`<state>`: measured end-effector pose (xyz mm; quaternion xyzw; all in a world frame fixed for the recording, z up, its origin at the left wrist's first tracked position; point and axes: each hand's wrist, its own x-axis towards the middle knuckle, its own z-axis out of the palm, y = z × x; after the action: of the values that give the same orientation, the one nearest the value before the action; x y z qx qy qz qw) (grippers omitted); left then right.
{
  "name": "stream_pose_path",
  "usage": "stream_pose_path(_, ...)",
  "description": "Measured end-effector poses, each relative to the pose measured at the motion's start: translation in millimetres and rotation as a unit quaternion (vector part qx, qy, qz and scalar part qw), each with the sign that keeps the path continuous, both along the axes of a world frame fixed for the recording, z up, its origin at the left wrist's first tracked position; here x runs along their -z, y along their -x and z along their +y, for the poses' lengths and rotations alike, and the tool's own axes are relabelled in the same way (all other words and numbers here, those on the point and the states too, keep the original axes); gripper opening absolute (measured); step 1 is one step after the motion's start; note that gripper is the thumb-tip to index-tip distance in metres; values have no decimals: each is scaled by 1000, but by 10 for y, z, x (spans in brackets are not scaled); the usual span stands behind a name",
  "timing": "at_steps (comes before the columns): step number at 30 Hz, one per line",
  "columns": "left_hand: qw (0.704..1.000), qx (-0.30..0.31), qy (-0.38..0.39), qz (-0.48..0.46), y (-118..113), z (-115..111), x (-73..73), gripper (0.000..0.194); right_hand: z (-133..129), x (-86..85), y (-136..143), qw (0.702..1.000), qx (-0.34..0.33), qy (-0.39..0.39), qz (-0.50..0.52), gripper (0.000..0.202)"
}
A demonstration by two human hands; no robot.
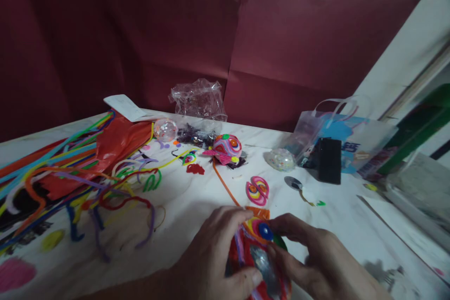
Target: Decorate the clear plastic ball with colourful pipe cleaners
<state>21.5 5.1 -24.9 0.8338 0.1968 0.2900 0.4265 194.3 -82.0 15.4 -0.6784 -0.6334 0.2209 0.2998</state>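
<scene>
At the bottom centre is a colourful craft piece (246, 251) of coiled pipe cleaners, with a shiny clear patch on its front. My left hand (214, 248) wraps round its left side, thumb on the lower front. My right hand (309, 248) pinches at its upper right, fingers beside a blue button (265, 231). An orange pipe-cleaner piece (260, 212) shows just behind it. Farther back lie a pink and yellow coiled piece (257, 191) with two orange buttons and a finished-looking striped ball shape (227, 149) with a pink fin.
Many pipe cleaners (73, 150) and a red wrapper (121, 138) cover the left. At the back are a crumpled clear bag (200, 99) and a clear dome (165, 130). A sparkly dome (281, 159), a black phone (329, 161) and a blue printed bag (365, 136) stand right.
</scene>
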Motion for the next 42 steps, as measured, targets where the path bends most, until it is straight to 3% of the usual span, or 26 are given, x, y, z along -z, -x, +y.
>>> stream_pose_path(2, 999, 24, 30, 1, 20, 33, -87, 62, -8, -17, 10, 1000, -2, -13, 1, 24)
stream_pose_path(5, 993, 46, 104, 34, 50, 106, -244, 36, -18, -46, 24, 1000, -5, -19, -24, 21)
stream_pose_path(8, 983, 66, 156, 64, 59, 193, -348, 33, -17, -60, 40, 998, -3, -35, -55, 18)
stream_pose_path(16, 986, 59, 84, 133, -18, 261, -498, 31, -7, -70, 53, 993, -12, -29, -115, 21)
stream_pose_path(31, 971, 49, -7, 233, -45, 311, -623, 35, 41, -94, 28, 989, -55, -66, -122, 16)
stream_pose_path(36, 976, 50, 8, 212, -44, 348, -567, 36, 82, -106, 45, 991, -49, -71, -103, 16)
stream_pose_path(42, 981, 56, 11, 183, -40, 390, -477, 38, 59, -36, -34, 994, -64, -2, -92, 20)
